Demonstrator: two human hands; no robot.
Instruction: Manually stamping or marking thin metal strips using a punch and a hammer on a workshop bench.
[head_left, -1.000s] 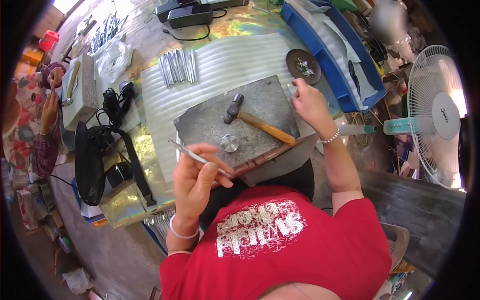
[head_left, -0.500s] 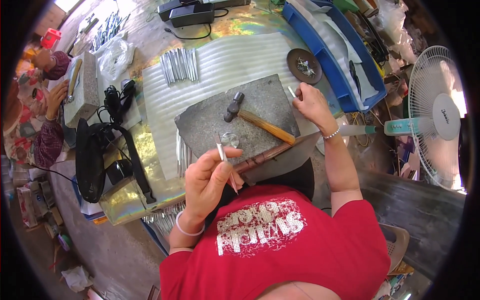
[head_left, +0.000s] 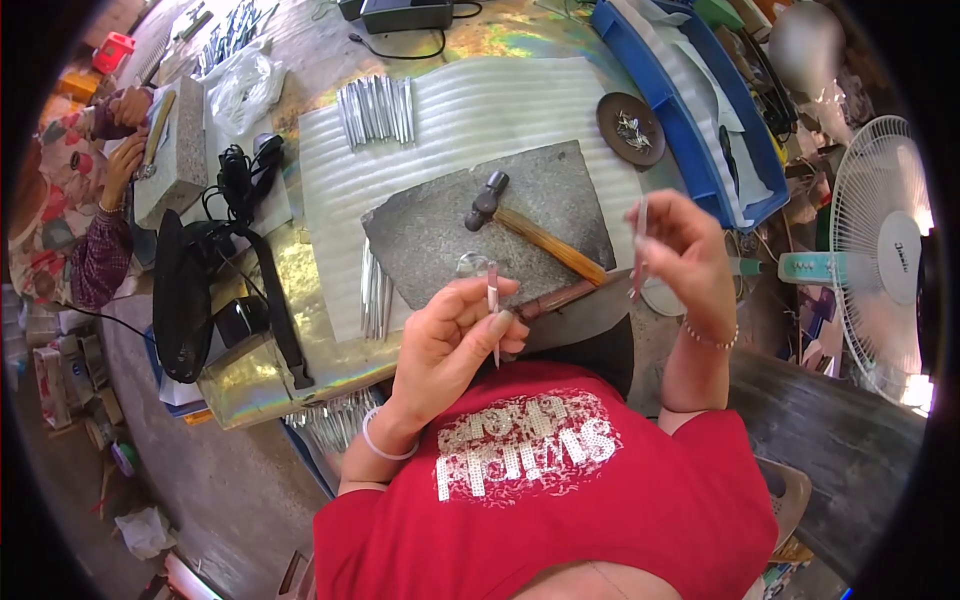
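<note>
My left hand [head_left: 462, 335] is closed, pinching a slim silvery strip [head_left: 493, 290] upright between thumb and fingers. Raised off the slab's right end, my right hand [head_left: 687, 255] grips a thin pale metal strip [head_left: 640, 235], blurred, so its exact kind is unclear. A ball-peen hammer [head_left: 545, 245] with a wooden handle lies across the dark stone slab [head_left: 430, 225]. Just beyond my left fingers is a small clear round piece [head_left: 471, 263], partly hidden. A round brown dish [head_left: 622, 118] of small metal slivers sits past my right hand.
White foam sheet [head_left: 480, 110] lies under the slab, bearing silvery strips [head_left: 376, 110] at its far left. A long blue tray [head_left: 690, 130] stands right, a fan [head_left: 890, 255] farther right. Black straps and pouch [head_left: 180, 300] lie left. Another person's hand [head_left: 122, 165] rests by a stone block [head_left: 178, 185].
My right hand has moved nearer from beside the dish and turned upward with its strip. My left hand has shifted slightly right, and its strip stands more upright.
</note>
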